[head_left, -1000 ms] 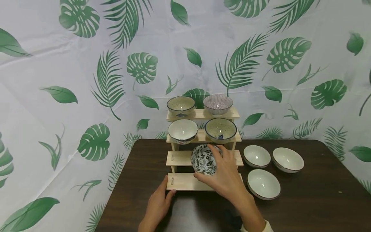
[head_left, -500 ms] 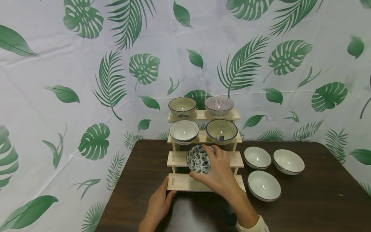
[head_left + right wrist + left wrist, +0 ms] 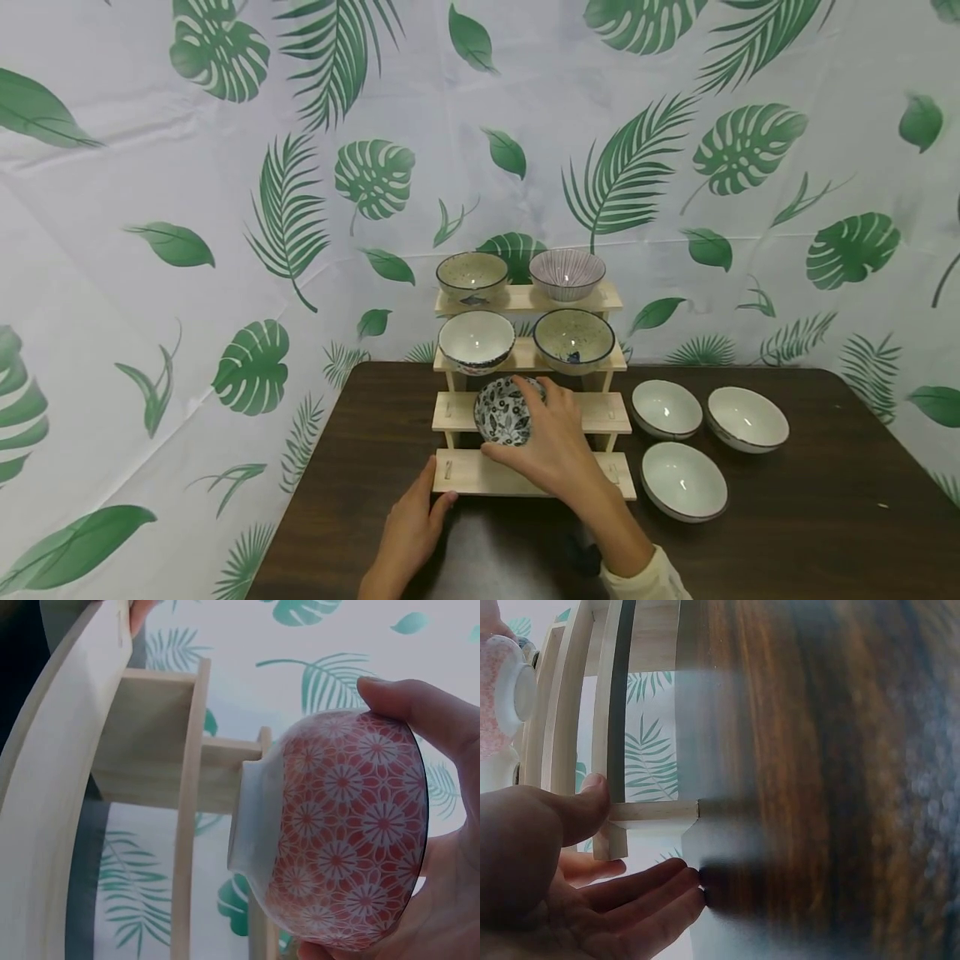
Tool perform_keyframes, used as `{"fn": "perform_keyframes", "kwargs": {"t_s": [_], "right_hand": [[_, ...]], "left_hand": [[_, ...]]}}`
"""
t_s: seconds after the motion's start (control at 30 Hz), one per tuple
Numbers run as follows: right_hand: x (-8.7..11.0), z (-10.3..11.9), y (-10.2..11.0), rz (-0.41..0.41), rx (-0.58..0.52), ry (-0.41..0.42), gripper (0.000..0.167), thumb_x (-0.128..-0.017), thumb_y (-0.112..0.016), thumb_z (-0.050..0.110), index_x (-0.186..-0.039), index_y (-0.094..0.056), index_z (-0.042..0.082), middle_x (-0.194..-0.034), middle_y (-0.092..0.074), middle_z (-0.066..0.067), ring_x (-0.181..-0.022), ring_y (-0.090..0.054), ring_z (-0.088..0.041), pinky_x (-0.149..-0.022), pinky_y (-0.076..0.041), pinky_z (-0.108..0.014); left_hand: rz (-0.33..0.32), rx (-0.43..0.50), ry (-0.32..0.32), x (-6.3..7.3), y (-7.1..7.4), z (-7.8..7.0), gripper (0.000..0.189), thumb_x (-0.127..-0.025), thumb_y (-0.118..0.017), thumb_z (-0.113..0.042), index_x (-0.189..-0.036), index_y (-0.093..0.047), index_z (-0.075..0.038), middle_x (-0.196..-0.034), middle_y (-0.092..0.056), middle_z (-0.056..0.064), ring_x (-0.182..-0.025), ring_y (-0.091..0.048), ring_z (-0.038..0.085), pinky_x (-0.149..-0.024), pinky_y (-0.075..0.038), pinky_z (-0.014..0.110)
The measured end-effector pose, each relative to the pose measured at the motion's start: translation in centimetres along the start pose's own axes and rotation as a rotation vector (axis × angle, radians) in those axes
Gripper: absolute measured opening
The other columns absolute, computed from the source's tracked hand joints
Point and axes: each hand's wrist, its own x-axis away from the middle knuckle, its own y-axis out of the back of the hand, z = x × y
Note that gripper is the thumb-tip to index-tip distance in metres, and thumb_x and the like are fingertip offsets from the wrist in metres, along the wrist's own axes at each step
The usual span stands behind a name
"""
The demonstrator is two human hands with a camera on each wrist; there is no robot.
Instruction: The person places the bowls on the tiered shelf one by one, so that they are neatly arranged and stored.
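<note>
My right hand point(image 3: 553, 446) grips a bowl point(image 3: 501, 412) by its rim, thumb at the near side and fingers at the far side. The bowl's inside has a black-and-white leaf print; outside, in the right wrist view, it is red with white flowers. It is over the left part of the second-lowest step of a pale wooden stepped rack point(image 3: 480, 472). In the right wrist view a gap shows between the bowl's foot and the step. My left hand point(image 3: 408, 529) holds the left end of the lowest step between thumb and index finger, other fingers stretched toward the tabletop.
On the upper steps sit a speckled bowl point(image 3: 472, 273), a striped bowl point(image 3: 567, 271), a white bowl point(image 3: 477, 337) and a blue-rimmed bowl point(image 3: 574, 335). Three white-lined bowls point(image 3: 684, 479) stand on the dark wooden table point(image 3: 795, 517) right of the rack. Leaf-print cloth hangs behind.
My right hand has carried the bowl leftward along the second-lowest step, from right of the middle to its left part. The left hand has stayed on the rack's end.
</note>
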Motion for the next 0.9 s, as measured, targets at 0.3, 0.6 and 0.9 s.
{"fn": "perform_keyframes", "kwargs": {"t_s": [0.3, 0.6, 0.9], "right_hand": [[-0.5, 0.2, -0.7, 0.016, 0.008, 0.006, 0.101, -0.07, -0.088, 0.056, -0.154, -0.049, 0.016, -0.157, -0.041, -0.027, -0.139, -0.038, -0.044, -0.11, -0.036, -0.067], [-0.9, 0.4, -1.2, 0.029, -0.001, 0.005, 0.102, -0.07, -0.087, 0.057, -0.155, -0.047, 0.016, -0.159, -0.038, -0.028, -0.142, -0.036, -0.044, -0.113, -0.033, -0.068], [-1.2, 0.5, -1.8, 0.027, -0.007, 0.02, 0.101, -0.071, -0.088, 0.055, -0.154, -0.047, 0.014, -0.158, -0.039, -0.029, -0.141, -0.036, -0.045, -0.113, -0.033, -0.068]], "left_hand": [[-0.005, -0.007, -0.001, 0.1, 0.1, 0.0, 0.068, -0.1, -0.068, -0.036, -0.155, -0.045, -0.004, -0.146, -0.059, 0.024, -0.126, -0.063, 0.046, -0.094, -0.052, 0.063], [0.003, 0.002, 0.02, 0.0, 0.1, -0.1, 0.069, -0.1, -0.068, -0.037, -0.155, -0.044, -0.004, -0.147, -0.058, 0.023, -0.127, -0.062, 0.045, -0.097, -0.051, 0.063], [0.005, 0.004, 0.018, 0.0, 0.1, 0.0, 0.069, -0.1, -0.067, -0.038, -0.155, -0.044, -0.004, -0.148, -0.058, 0.023, -0.127, -0.062, 0.045, -0.096, -0.051, 0.063]]}}
